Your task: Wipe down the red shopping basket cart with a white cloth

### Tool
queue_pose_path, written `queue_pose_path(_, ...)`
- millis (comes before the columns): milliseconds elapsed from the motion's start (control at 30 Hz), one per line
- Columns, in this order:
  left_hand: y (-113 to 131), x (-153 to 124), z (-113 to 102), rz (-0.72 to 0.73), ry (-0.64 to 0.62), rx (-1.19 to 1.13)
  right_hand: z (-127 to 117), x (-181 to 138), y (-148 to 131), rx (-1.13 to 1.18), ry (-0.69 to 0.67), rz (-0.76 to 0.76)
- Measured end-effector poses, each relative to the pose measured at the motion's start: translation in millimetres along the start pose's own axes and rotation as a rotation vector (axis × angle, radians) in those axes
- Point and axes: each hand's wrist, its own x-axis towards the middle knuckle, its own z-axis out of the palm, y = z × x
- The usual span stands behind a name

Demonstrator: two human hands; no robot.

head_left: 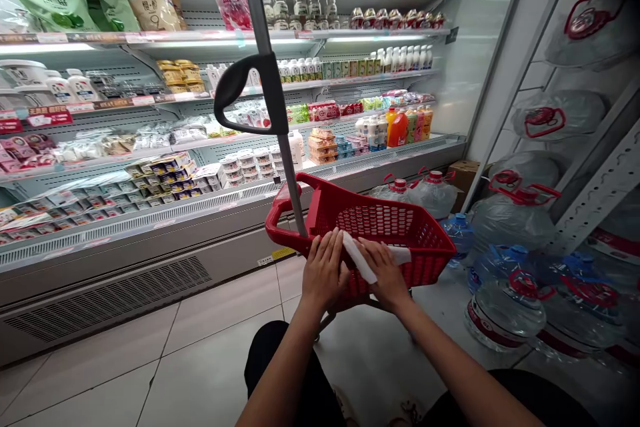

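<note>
Near the centre of the frame, the left grip [325,271] is lying over the near edge of the red basket cart [431,271], its fingers extended and closing around nothing visible, while the right grip [384,271] is pressing on a folded white cloth [359,257]; whether its fingers are clasping that cloth, I cannot tell. The cloth is lying at the same edge, its ends showing on both sides of the right grip, so a loose end could be snagging or slipping off if only the middle is taking pressure. Both grips are bearing on one side, so uneven force could be tipping the cart or rolling it toward the refrigerated display case [235,250] at left or the water jugs [507,313] at lower right. The grey pole [256,7] is standing tall, so a tilt could be swinging its black looped handle [277,93] into shelved goods [240,107].
</note>
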Motion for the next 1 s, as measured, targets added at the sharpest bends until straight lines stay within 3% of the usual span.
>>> queue_pose_path(133, -5.6, -0.4, 1.2, -0.007, 0.017, 0.008, -19.0, -45.9, 73.0, -0.124, 0.005, 0.091)
queue_pose_path(233, -3.9, 0.7, 1.4, -0.009, 0.022, -0.006, -25.1, -58.1, 93.7, -0.173, 0.04, 0.18)
queue_pose_path(333, 0.1, 2.7, 1.0, -0.013, 0.025, -0.015, -15.4, -36.7, 60.7, -0.162, 0.09, 0.213)
queue_pose_path(500, -0.7, 4.0, 2.1, 0.011, 0.004, 0.006, 14.8, 23.5, -41.6, 0.014, 0.071, 0.061)
queue_pose_path(567, -5.3, 2.9, 2.7, 0.028, -0.002, 0.018, 17.4, 32.1, -53.3, 0.05, 0.07, 0.032)
queue_pose_path(633, -11.1, 0.8, 2.6, 0.031, -0.001, 0.026, 11.3, 25.9, -37.4, 0.036, 0.031, -0.007)
queue_pose_path(700, -16.5, -1.4, 2.0, 0.017, -0.002, 0.03, -1.3, 7.1, -2.0, -0.015, -0.019, -0.011)
queue_pose_path(800, -21.4, -3.0, 2.1, -0.025, 0.003, 0.037, -22.8, -30.8, 57.4, -0.103, -0.038, 0.074)
queue_pose_path(867, -21.2, -1.6, 4.4, -0.064, 0.019, 0.043, -31.2, -49.7, 82.6, -0.144, -0.023, 0.135)
queue_pose_path(933, -17.9, 1.7, 9.0, -0.101, 0.039, 0.046, -30.3, -54.5, 87.2, -0.168, 0.016, 0.192)
queue_pose_path(1000, -11.9, 5.7, 16.1, -0.125, 0.05, 0.049, -20.3, -43.3, 70.3, -0.163, 0.052, 0.21)
